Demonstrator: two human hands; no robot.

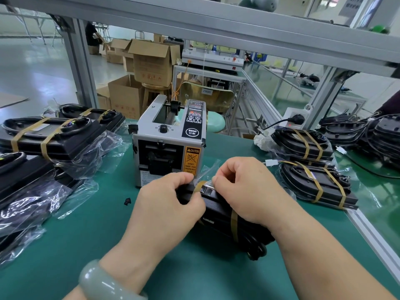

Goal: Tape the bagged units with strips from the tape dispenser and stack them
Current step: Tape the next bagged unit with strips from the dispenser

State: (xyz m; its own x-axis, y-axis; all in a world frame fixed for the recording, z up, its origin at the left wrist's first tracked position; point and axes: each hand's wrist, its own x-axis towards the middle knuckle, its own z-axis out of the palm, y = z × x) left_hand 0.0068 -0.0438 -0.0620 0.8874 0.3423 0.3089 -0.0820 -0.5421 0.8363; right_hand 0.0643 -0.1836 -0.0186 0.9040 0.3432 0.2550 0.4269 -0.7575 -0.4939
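Observation:
A black bagged unit [218, 215] lies on the green mat in front of me, one tan strip wrapped round its middle. My left hand [166, 204] and my right hand [244, 189] both grip its far end. Between them they pinch a second tan tape strip [200, 185] curved over the folded clear bag. The grey tape dispenser [171, 137] stands just behind my hands, its outlet facing me. Taped units [313, 167] are stacked at the right.
More taped units [54, 135] and loose bagged ones [32, 202] crowd the left of the mat. A pile of untaped black units with cables [372, 135] sits far right. A small black scrap [127, 201] lies on the mat. An aluminium frame edges the bench on the right.

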